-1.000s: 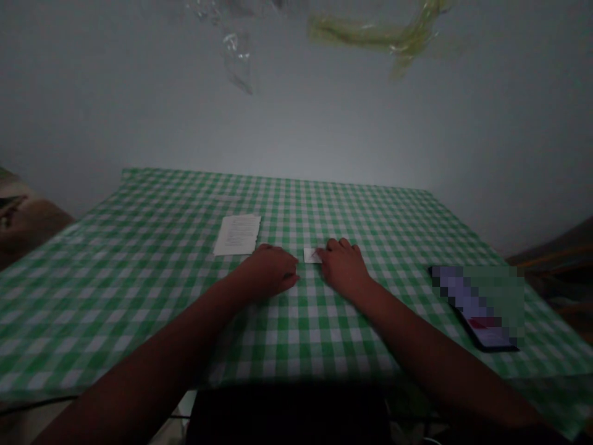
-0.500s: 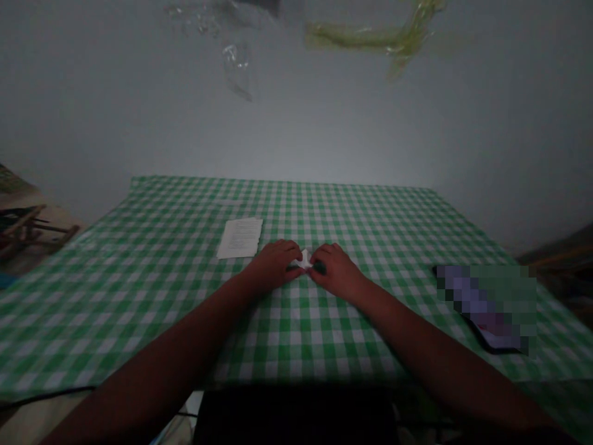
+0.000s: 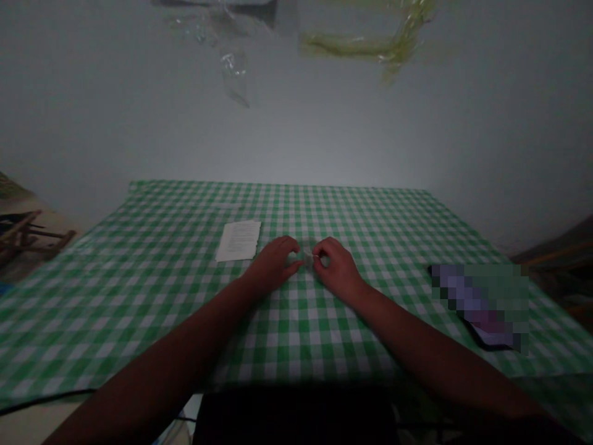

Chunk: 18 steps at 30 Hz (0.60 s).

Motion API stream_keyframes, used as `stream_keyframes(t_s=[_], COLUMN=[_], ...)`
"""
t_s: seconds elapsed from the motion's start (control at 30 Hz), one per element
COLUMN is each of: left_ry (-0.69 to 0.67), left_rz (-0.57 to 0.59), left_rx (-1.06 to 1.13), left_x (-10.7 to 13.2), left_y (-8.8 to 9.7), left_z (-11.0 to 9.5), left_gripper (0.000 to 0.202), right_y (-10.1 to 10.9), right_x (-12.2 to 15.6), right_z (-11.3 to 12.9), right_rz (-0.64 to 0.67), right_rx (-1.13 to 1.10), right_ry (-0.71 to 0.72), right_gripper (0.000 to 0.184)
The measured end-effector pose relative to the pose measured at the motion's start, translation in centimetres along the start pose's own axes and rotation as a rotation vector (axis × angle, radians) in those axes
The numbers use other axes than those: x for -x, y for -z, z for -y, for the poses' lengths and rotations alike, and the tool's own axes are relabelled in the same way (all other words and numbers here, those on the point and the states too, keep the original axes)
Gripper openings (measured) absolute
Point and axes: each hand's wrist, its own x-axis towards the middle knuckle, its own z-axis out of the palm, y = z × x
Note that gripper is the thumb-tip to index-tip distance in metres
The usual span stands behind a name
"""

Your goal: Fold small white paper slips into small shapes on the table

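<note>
Forearms angle inward, and the right hand pinches a thin, blurred white slip, edge-on, between thumb and curled fingers, in the gap between both hands; opposite, the left hand arches, thumb and fingers parted. Below spreads the cloth-covered counter, checked green and white, flat printed sheets just beyond the left hand, a dark-rimmed phone well outside the right.

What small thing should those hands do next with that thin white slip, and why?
Perhaps the left hand should pinch the facing end of the white slip: the right hand seems to grip its other end, while the left thumb and fingertips stand apart close by.
</note>
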Motion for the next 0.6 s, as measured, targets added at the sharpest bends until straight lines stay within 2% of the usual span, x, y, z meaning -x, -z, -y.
stream_keyframes(t_s=[0.1, 0.2, 0.27, 0.43, 0.6], left_ry=[-0.022, -0.066, -0.066, -0.082, -0.111], left_rz=[-0.014, 0.072, 0.069, -0.011, 0.041], left_rx=[-0.005, -0.021, -0.014, 0.106, 0.112], left_x=[0.0, -0.1, -0.1, -0.1, 0.2], left_y=[0.1, 0.1, 0.1, 0.1, -0.1], left_z=[-0.7, -0.9, -0.7, 0.2, 0.7], left_gripper=[0.027, 0.012, 0.011, 0.008, 0.018], right_y=[0.2, 0.1, 0.0, -0.1, 0.0], right_x=[0.1, 0.3, 0.3, 0.1, -0.1], right_z=[0.6, 0.7, 0.5, -0.6, -1.2], right_rz=[0.034, 0.084, 0.082, 0.066, 0.168], right_rx=[0.081, 0.095, 0.101, 0.095, 0.03], right_ry=[0.152, 0.249, 0.288, 0.302, 0.247], right_gripper=[0.017, 0.019, 0.019, 0.014, 0.012])
